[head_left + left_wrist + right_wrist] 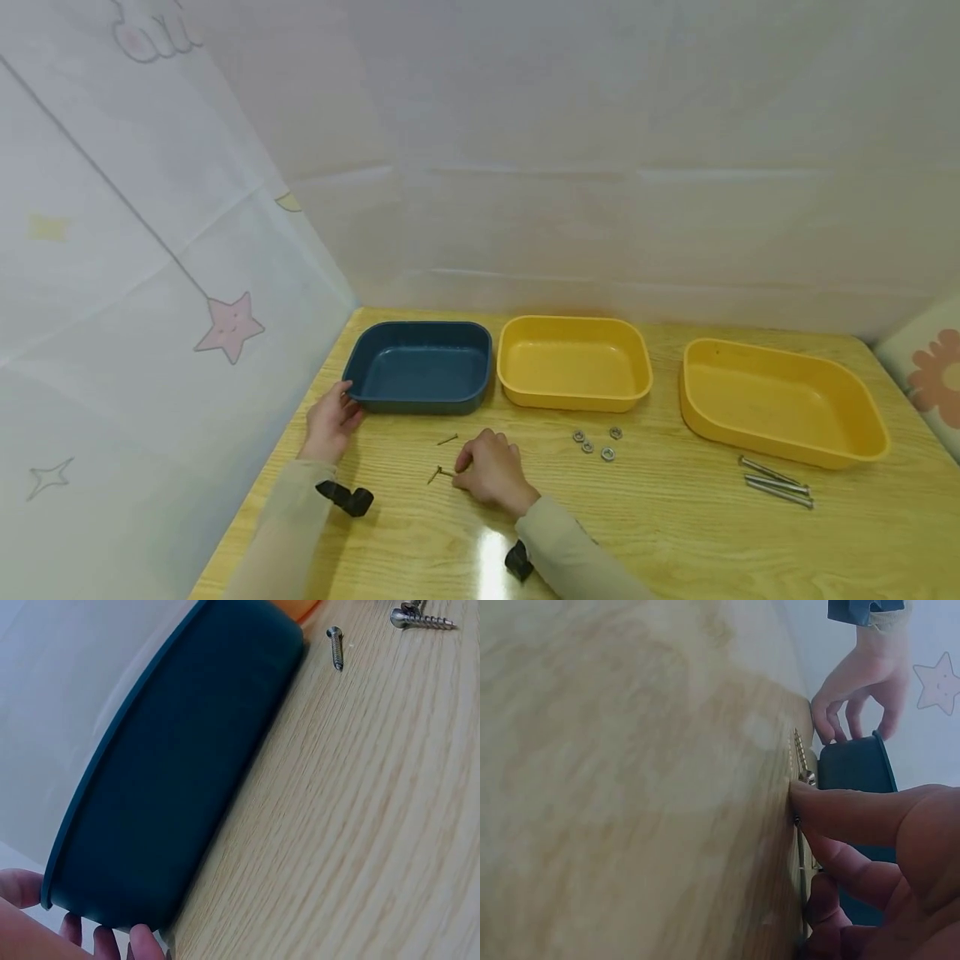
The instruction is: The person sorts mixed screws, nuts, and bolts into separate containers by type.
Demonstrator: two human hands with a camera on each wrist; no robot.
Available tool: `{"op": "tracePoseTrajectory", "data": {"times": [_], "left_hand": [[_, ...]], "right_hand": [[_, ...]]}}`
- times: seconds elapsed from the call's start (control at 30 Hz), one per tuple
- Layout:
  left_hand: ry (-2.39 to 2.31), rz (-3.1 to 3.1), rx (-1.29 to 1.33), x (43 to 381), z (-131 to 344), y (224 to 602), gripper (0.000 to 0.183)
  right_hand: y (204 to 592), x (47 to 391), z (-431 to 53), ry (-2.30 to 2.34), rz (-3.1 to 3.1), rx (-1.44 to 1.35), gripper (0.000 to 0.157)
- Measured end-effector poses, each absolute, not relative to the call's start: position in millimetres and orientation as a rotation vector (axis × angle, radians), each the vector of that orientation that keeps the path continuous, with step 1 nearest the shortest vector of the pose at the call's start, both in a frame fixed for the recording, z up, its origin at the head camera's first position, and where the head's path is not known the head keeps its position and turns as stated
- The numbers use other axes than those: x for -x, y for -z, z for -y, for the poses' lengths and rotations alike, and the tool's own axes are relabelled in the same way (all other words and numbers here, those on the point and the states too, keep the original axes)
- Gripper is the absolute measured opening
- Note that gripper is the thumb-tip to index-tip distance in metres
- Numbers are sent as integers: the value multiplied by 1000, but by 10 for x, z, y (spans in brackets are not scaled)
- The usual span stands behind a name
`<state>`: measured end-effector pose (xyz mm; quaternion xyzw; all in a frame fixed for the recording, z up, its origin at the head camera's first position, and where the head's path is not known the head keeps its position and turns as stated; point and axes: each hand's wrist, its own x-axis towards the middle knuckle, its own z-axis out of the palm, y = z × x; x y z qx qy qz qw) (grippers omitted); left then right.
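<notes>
Behind the wood-grained counter [712,554] I see a pale, creased wall covering [525,125]. A pink star [230,327] is printed left of the counter, an orange flower [939,375] right of it. Glare [492,562] whitens the counter's near side.

Soft light leaves white glare [492,562] on the yellow wood-grain tabletop [405,550], while the left-wrist view looks dim and bluish, the right-wrist view hazy.

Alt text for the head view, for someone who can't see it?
A person's right hand reaches to small screws on a wooden table; the left hand grips a dark blue tray at its near-left corner. Four nuts lie before a yellow tray, long bolts before another.
</notes>
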<state>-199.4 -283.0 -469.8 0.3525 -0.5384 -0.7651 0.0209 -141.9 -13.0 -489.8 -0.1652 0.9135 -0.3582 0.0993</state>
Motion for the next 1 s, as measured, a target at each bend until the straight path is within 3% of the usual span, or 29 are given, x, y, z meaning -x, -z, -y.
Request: {"op": "tracePoseTrajectory", "data": {"times": [0.17, 0.4, 0.8, 1.0], "left_hand": [[2376, 1658, -1112, 1995, 2831, 4701, 39], [2387, 1691, -1105, 1990, 2824, 4663, 45], [2346, 1696, -1111, 2008, 2846, 4700, 33], [2344, 1738, -1098, 2012, 2841, 4719, 44]], "right_hand": [[4878, 1431, 109, 1026, -2684, 509, 15], [4838, 1444, 95, 930, -2689, 572, 17], [4803, 1451, 32, 942, -2673, 674, 15], [4822, 1482, -9, 1008, -2670, 691, 15]]}}
